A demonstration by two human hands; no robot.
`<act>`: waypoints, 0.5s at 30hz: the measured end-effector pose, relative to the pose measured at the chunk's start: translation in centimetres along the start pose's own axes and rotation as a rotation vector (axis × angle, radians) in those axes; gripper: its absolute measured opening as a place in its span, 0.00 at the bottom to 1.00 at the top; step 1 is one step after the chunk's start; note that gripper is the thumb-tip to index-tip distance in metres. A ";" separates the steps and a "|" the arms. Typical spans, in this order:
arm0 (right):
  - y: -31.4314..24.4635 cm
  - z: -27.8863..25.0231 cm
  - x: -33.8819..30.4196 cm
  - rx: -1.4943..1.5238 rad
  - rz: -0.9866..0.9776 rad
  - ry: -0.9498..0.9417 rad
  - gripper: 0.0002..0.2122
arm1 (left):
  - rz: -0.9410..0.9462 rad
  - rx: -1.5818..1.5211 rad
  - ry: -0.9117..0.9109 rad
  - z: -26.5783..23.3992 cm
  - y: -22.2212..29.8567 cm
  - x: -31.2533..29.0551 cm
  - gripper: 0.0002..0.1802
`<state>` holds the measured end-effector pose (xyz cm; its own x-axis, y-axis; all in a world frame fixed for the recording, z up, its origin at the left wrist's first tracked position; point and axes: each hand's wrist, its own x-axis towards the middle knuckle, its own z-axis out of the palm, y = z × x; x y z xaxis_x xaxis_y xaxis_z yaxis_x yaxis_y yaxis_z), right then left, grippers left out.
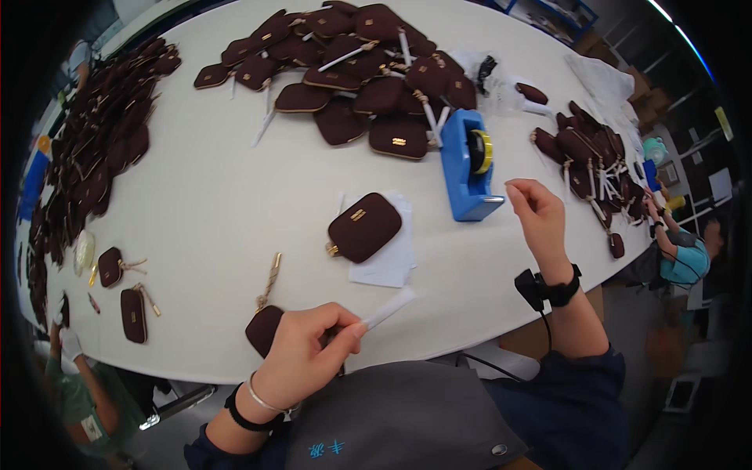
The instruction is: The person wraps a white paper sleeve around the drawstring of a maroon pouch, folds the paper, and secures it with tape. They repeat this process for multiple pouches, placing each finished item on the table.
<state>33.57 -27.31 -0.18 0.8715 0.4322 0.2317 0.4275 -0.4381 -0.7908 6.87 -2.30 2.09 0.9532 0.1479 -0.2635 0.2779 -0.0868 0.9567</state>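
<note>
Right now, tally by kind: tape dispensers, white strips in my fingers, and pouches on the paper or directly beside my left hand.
Tape dispensers: 1
White strips: 1, in the left hand
Pouches: 2, one on the paper, one beside the hand
Total: 4

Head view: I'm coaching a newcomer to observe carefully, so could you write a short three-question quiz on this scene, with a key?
1. True or false: the blue tape dispenser is nearer the right hand than the left hand.
2. Fill in: the central maroon pouch lies on white ____.
3. What does the left hand pinch? (a) the central maroon pouch (b) a slim white strip (c) the blue tape dispenser

Key: 1 true; 2 paper; 3 b.
</note>
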 end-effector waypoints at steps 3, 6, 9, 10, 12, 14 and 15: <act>3.3 -2.4 2.7 -0.188 -0.004 -0.083 0.12 | 0.003 -0.026 0.050 0.0 -0.9 -0.3 0.07; 4.1 -3.2 3.6 -0.055 0.376 -0.296 0.13 | 0.001 -0.016 0.076 0.2 -0.9 0.0 0.08; 5.3 -3.2 4.1 0.080 0.450 -0.351 0.14 | 0.020 -0.015 0.086 0.4 -1.3 0.3 0.08; 5.3 -2.9 4.3 0.070 0.462 -0.343 0.14 | 0.026 -0.018 0.091 0.4 -1.4 0.2 0.08; 5.9 -2.7 4.8 0.060 0.494 -0.359 0.13 | 0.028 0.017 0.096 0.3 -1.4 0.2 0.08; 6.4 -2.4 5.2 0.060 0.532 -0.409 0.12 | 0.022 0.027 0.096 0.1 -1.5 0.0 0.08; 6.5 -2.4 5.2 0.113 0.518 -0.408 0.11 | 0.014 0.019 0.093 0.0 -1.5 0.0 0.08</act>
<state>41.44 -29.83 -2.79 0.7869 0.4615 -0.4097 -0.0694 -0.5935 -0.8018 6.46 -2.19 0.64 0.9422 0.2371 -0.2368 0.2679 -0.1084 0.9573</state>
